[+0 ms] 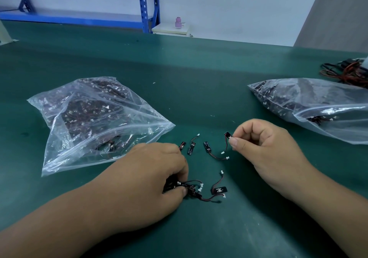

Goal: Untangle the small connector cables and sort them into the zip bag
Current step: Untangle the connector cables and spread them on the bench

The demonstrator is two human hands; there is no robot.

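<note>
- The right hand (264, 148) pinches one cable (226, 143) between thumb and forefinger, with the other fingers curled in. The cable runs far-to-near, its black tab at the far end and its white plug at the near end.
- The left hand (155, 178) has its fingers curled down over a tangle (192, 191) at the near middle of the mat (199, 78) and grips it. Wires and white plugs stick out to the right. I cannot tell how many cables are in it.
- Each cable is a small flat black tab, a short thin red-and-black wire and a tiny white plug.
- Four loose cables (191, 147) lie singly between the hands. Three sit in a row just past the left fingertips, tabs lengthwise away from me. One lies nearer, right of the tangle, with its tab crosswise.
- There are two clear zip bags, both stuffed with the same cables. The left bag (89, 118) lies flat beyond the left hand, its zip strip along the near right edge. The right bag (310, 106) sits far right, one corner pointing left.
- A heap of thicker red and black wires (342, 71) lies behind the right bag.
</note>
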